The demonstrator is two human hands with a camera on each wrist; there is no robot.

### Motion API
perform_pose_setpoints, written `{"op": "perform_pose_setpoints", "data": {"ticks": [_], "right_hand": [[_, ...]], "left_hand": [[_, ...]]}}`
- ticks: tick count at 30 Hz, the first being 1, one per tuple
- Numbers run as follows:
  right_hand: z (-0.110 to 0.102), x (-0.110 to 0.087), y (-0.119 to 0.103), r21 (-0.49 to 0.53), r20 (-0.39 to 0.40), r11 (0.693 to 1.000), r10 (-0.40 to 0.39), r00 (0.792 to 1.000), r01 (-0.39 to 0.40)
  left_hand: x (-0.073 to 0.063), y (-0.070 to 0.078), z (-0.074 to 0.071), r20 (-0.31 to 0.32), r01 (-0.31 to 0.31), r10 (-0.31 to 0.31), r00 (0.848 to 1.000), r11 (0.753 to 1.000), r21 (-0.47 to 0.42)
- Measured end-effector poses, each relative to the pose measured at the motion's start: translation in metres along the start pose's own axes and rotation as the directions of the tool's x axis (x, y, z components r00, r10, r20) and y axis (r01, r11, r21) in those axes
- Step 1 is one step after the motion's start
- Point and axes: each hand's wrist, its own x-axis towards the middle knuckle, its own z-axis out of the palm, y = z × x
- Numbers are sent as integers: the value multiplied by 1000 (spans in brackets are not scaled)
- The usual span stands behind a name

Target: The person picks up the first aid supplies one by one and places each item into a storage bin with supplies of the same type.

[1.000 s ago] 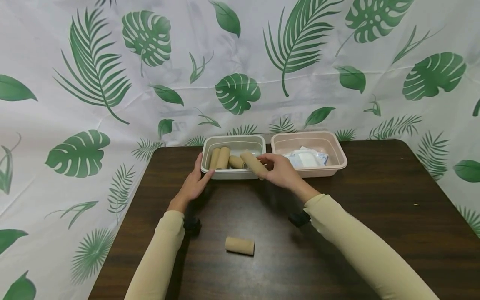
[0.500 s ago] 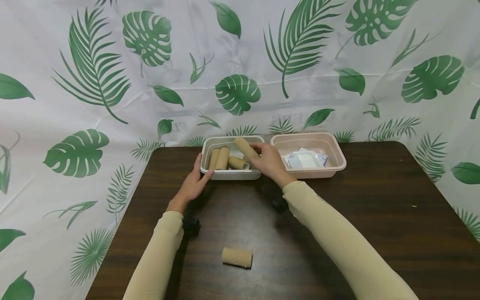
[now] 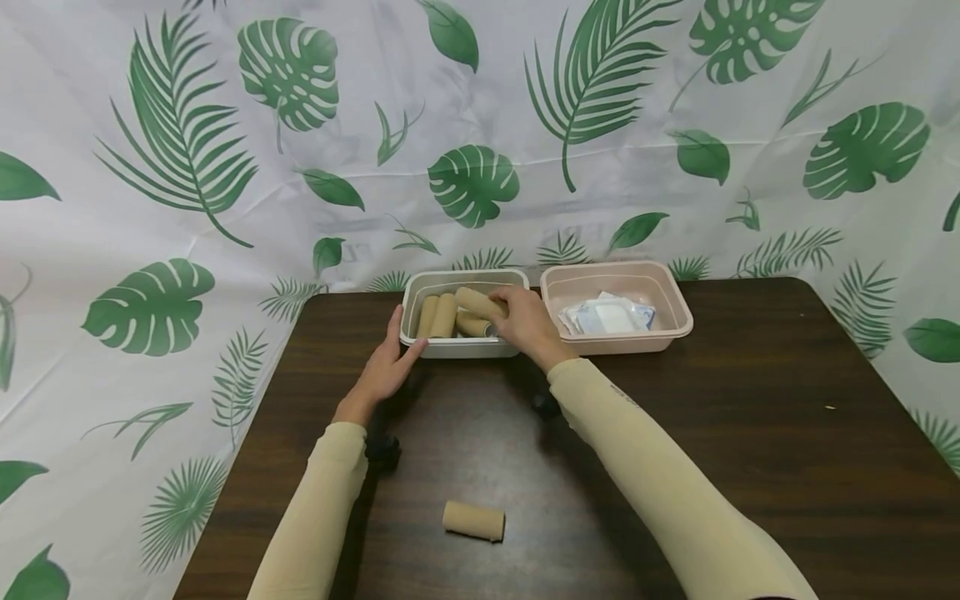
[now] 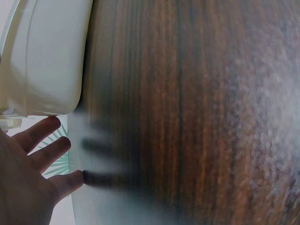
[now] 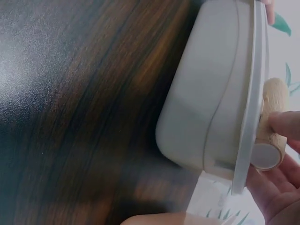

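My right hand (image 3: 528, 323) pinches a cardboard tube (image 3: 477, 302) over the right half of a pale grey-white plastic bin (image 3: 471, 351). In the right wrist view the thumb presses along that tube (image 5: 274, 101), just above the bin's rim. Several more cardboard tubes (image 3: 444, 317) lie inside the bin, two side by side at its left end. My left hand (image 3: 384, 369) rests at the bin's front left corner, fingers spread along its side. The left wrist view shows those fingers (image 4: 49, 152) fairly straight, one fingertip at the bin's wall.
A pink bin (image 3: 626, 344) stands right of the grey-white one, with white and blue plastic packets (image 3: 611, 317) in it. One cardboard tube (image 3: 474, 521) lies on the dark wooden table (image 3: 720, 433) between my forearms. A leaf-print curtain (image 3: 480, 100) hangs behind.
My right hand has moved left with the cardboard tube, from the grey-white bin's right front edge to over its middle, and lowered it slightly. My left hand has stayed put.
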Motion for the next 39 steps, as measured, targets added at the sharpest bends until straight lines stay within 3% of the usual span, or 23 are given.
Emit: {"op": "perform_pose_setpoints", "data": {"ticks": [9,17,23,28,33,36,39], "right_hand": [[0,-4,8,-41,16,994,-102,995,102],[-2,-13,18,12,-80,985,-168,982,170],[-9,-38,25,117,-160,958,-242,957,262],[-15,-70,26,202,-167,917,-313,935,343],[-11,-108,25,200,-53,894,-399,915,401],[-5,-131,20,186,89,891,-435,896,414],[1,-151,12,182,240,891,-451,859,417]], "left_hand": [[0,-2,0,-6,-8,8,1000,1000,4],[-1,0,0,-14,-7,7,1000,1000,8],[-1,0,0,-13,-6,6,1000,1000,8],[0,0,0,-10,-7,7,1000,1000,11],[0,0,1,-15,-8,9,1000,1000,11],[0,0,1,-21,-6,7,1000,1000,10],[0,0,2,-23,-7,7,1000,1000,14]]}}
